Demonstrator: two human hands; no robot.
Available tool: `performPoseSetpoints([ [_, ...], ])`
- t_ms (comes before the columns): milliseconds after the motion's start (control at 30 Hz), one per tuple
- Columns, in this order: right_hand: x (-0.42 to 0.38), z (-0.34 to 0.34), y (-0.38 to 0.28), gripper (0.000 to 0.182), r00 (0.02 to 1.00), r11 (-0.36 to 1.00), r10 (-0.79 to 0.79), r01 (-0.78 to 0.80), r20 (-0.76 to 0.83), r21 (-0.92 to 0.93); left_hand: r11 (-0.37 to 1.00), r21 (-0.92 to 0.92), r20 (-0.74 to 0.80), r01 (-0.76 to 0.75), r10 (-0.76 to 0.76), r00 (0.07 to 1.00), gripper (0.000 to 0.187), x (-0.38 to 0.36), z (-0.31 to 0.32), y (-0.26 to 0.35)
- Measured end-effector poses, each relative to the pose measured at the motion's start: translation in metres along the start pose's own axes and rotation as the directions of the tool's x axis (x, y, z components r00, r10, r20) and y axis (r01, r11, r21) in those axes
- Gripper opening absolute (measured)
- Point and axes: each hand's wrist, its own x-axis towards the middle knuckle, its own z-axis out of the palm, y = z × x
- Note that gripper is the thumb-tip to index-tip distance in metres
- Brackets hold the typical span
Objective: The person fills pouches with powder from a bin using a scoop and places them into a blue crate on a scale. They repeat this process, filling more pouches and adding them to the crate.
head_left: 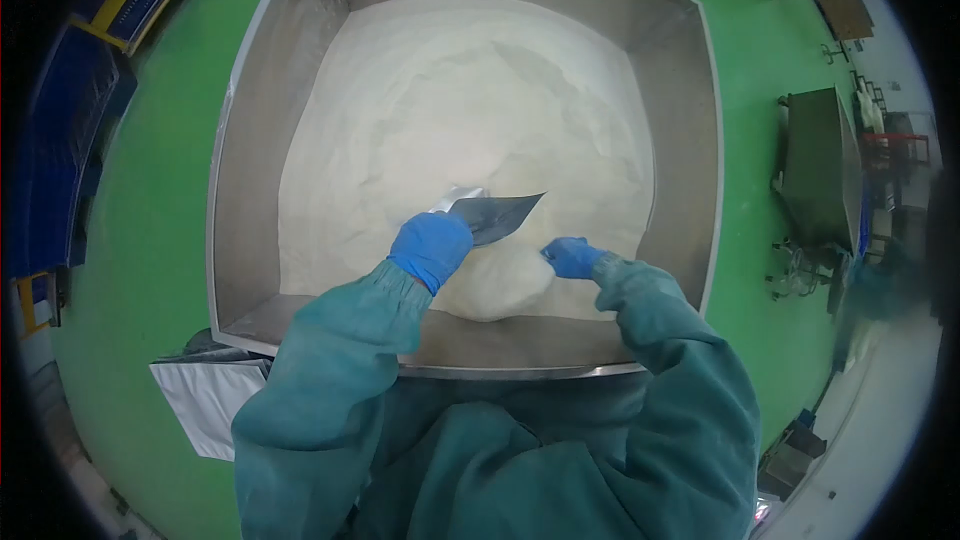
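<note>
My left hand (433,245), in a blue glove, is closed on what looks like a foil bag (495,217), silver on one side and dark grey on the other. The bag's pointed edge sticks out to the right over the powder. Low in the large metal bin (520,343), my right hand (573,257), also blue-gloved, has its fingers curled. A rounded white mound (498,283) lies just left of it, and whatever those fingers grip is hidden. Pale powder (440,110) covers the bin's floor, heaped unevenly towards the right.
The bin's raised rim (715,170) surrounds both hands. Outside it, a white-silver stack of bags (212,402) is at the lower left. A metal cart (820,170) stands on the green floor (750,70) to the right; blue containers (70,140) line the left.
</note>
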Motion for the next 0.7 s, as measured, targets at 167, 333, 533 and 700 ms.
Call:
performPoseSetpoints([
  [167, -0.108, -0.070, 0.003, 0.028, 0.965, 0.971, -0.212, 0.227, -0.155, 0.082, 0.997, -0.027, -0.013, -0.067, 0.066, 0.998, 0.008, -0.009, 0.018, 0.015],
  [333, -0.171, -0.149, -0.073, 0.012, 0.939, 0.913, -0.064, -0.082, -0.338, -0.400, 0.994, 0.020, -0.091, -0.103, 0.105, 0.990, 0.008, -0.018, 0.016, 0.037],
  [533, -0.124, -0.131, -0.105, 0.012, 0.787, 0.564, -0.321, -0.289, -0.527, -0.774, 0.994, 0.002, -0.102, 0.111, -0.111, 0.989, 0.009, -0.012, -0.003, 0.061],
  [700, -0.131, -0.153, -0.075, 0.034, 0.397, 0.662, -0.447, -0.455, -0.802, -0.595, 0.996, 0.083, -0.080, 0.041, -0.034, 0.996, 0.010, -0.006, 0.004, 0.049],
])
